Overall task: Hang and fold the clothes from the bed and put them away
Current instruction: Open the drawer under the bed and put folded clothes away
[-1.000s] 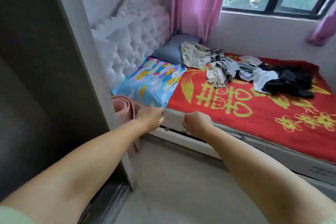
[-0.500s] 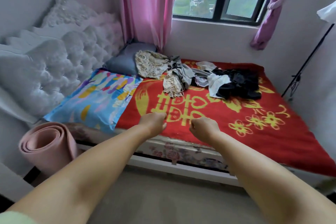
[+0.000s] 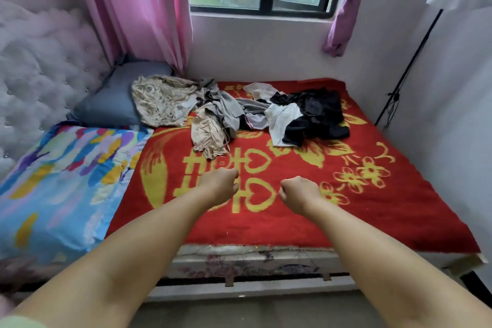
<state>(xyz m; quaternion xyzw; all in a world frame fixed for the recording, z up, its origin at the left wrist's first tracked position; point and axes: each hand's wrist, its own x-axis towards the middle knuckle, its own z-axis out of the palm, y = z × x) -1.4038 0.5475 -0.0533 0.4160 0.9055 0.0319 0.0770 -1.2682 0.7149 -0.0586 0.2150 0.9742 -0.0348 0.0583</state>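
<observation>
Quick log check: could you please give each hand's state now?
Left hand: curled shut, holding nothing.
Right hand: curled shut, holding nothing.

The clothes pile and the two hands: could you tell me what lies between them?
Only bare red blanket with yellow characters separates the left hand and right hand from the clothes pile, in the head view.
</observation>
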